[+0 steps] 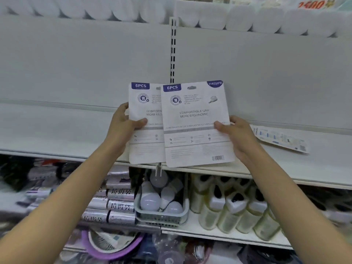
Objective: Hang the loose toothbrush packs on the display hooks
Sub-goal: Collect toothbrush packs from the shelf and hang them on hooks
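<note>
Two flat white toothbrush packs with purple corners (197, 123), overlapped, frame centre, before bare shelf back panel (266, 73). Left hand (122, 124) pinches rear pack's edge; right hand (235, 135) pinches front pack. No display hooks visible. Risk: thin thumb pinches, overlapped packs slide apart, drop onto grey basket of white bulbs (162, 202) below.

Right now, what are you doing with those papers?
These are toothbrush packs, seen from the back. The left hand holds one pack, and the right hand holds another pack overlapping it. Both are raised before the shelf, not hung yet. One more pack lies on the shelf.
</note>
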